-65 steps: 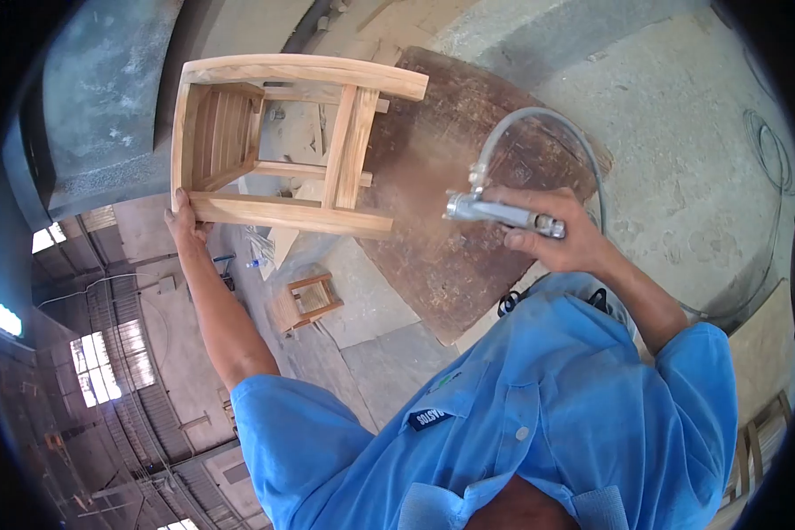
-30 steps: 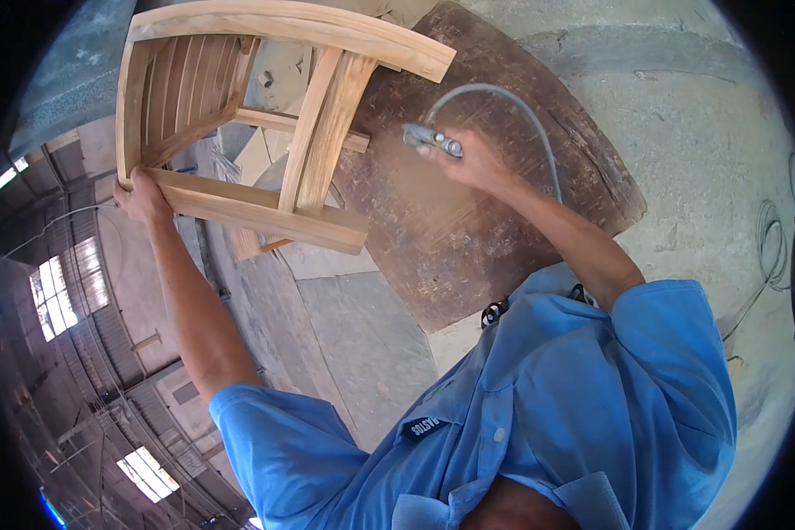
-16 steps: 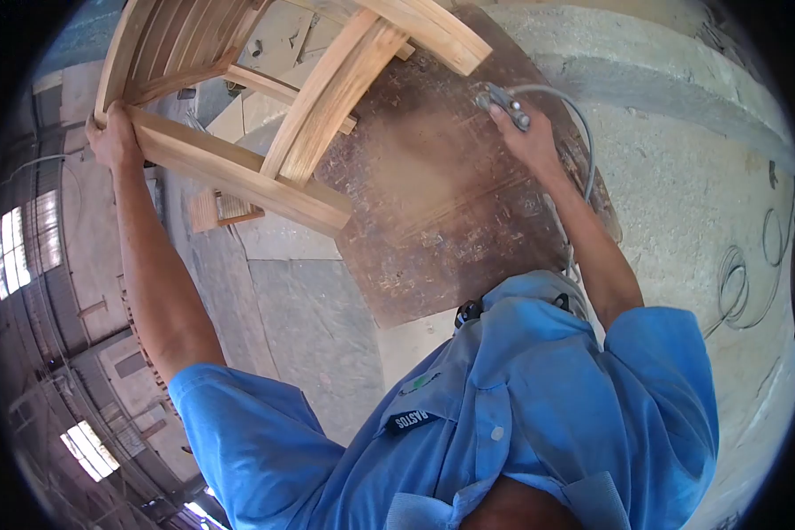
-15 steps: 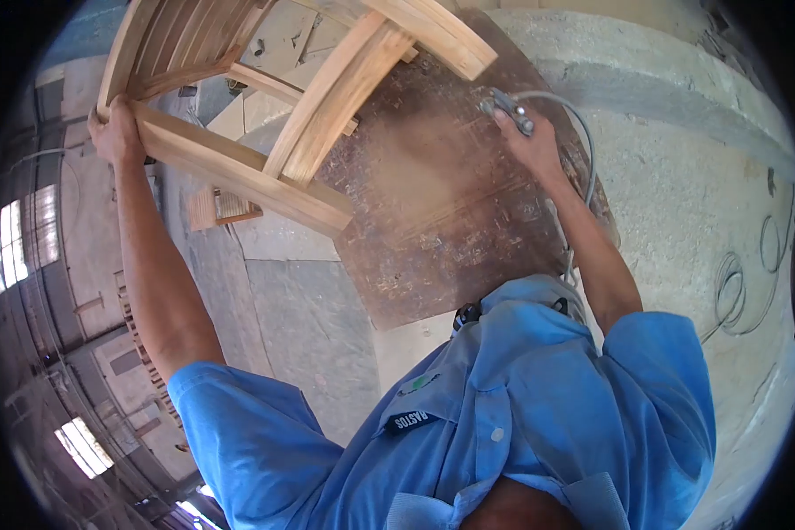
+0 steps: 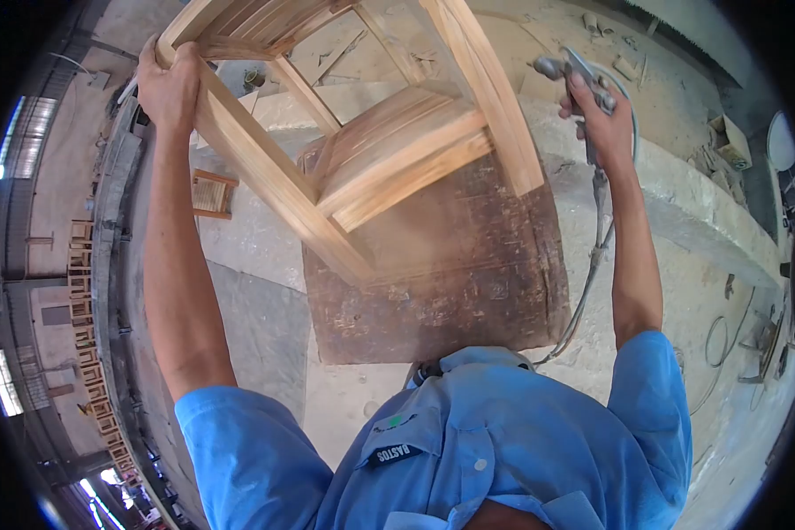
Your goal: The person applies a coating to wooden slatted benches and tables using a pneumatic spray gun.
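Note:
A bare wooden chair (image 5: pixel 397 146) with a slatted back stands tilted on a worn brown board (image 5: pixel 433 318). My left hand (image 5: pixel 170 87) is closed around the top of its near back post, at the upper left. On the right, my right hand (image 5: pixel 602 119) grips a small metal air gun (image 5: pixel 583 79); its exact type is hard to make out. A grey hose (image 5: pixel 599 221) runs from the tool down past my forearm toward my waist. The tool is apart from the chair, to the right of its legs.
A low concrete ledge (image 5: pixel 698 190) crosses behind the board. An open cardboard box (image 5: pixel 730 143) and scraps lie beyond it. Coiled hose (image 5: pixel 717 340) lies on the right floor. A small slatted wooden piece (image 5: pixel 213 193) sits at left, and a row of chairs (image 5: pixel 84 318) stands farther off.
The chair has turned and come down nearer to me, its seat now showing over the board. My right hand has moved up and right with the air gun. My left hand keeps its hold.

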Action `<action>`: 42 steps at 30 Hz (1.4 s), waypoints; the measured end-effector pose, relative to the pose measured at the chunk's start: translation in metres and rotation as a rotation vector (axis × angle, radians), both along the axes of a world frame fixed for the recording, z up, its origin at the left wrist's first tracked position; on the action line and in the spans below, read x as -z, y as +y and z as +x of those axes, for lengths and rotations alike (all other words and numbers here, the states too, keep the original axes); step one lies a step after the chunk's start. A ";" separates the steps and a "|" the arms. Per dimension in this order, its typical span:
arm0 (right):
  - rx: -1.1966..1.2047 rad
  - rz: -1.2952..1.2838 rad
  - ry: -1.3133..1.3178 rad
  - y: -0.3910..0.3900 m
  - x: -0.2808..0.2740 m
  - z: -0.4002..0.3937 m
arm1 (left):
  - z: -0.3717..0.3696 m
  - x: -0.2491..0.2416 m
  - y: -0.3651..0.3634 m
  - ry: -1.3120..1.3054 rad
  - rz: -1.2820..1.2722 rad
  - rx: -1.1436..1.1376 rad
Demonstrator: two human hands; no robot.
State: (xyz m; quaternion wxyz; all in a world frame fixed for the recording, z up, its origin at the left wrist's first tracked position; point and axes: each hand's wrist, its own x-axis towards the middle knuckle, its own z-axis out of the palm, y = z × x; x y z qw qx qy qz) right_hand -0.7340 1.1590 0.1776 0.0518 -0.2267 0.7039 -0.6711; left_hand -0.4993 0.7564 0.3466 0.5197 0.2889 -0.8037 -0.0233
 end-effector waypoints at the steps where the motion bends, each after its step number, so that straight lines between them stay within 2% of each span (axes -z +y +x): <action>1: -0.013 -0.004 0.016 -0.009 -0.008 -0.007 | 0.001 0.001 0.005 0.010 0.016 0.018; 7: -0.112 -0.018 0.114 -0.060 -0.047 -0.045 | 0.001 0.006 0.027 0.015 -0.023 0.046; 8: -0.117 -0.001 0.194 -0.068 -0.047 -0.053 | 0.001 0.006 0.029 0.011 -0.035 0.045; 11: -0.033 0.199 0.166 -0.082 -0.078 -0.044 | -0.002 0.008 0.036 0.041 -0.014 0.072; 12: -0.035 0.196 0.176 -0.088 -0.078 -0.046 | -0.003 0.009 0.039 0.047 -0.013 0.069; 17: -0.027 0.254 0.236 -0.109 -0.060 -0.071 | -0.007 0.010 0.042 0.047 -0.041 0.102; 20: -0.030 0.218 0.493 -0.107 -0.015 -0.099 | -0.008 0.011 0.042 0.063 -0.015 0.133; 23: -0.133 0.245 0.529 -0.094 -0.005 -0.082 | -0.008 0.010 0.045 0.051 -0.026 0.146; 26: -0.118 0.271 0.502 -0.077 0.022 -0.075 | -0.006 0.008 0.044 0.031 -0.043 0.157; 29: -0.207 0.421 0.314 -0.056 0.025 -0.057 | -0.004 0.010 0.037 0.023 -0.031 0.195; 32: -0.173 0.462 0.456 -0.052 0.054 -0.074 | -0.004 0.011 0.044 0.038 -0.034 0.123; 35: -0.245 0.440 0.198 -0.052 0.002 -0.048 | -0.003 0.011 0.039 0.037 -0.055 0.156; 36: -0.259 0.387 0.239 -0.056 -0.001 -0.052 | -0.005 0.011 0.046 0.055 -0.025 0.156; 39: -0.400 0.211 0.108 -0.070 -0.014 -0.071 | -0.006 0.014 0.042 0.058 -0.045 0.124; 40: -0.362 0.144 0.052 -0.081 -0.012 -0.076 | -0.007 0.016 0.044 0.096 -0.032 0.155; 42: -0.365 0.059 0.104 -0.104 -0.007 -0.092 | -0.010 0.018 0.045 0.113 -0.010 0.187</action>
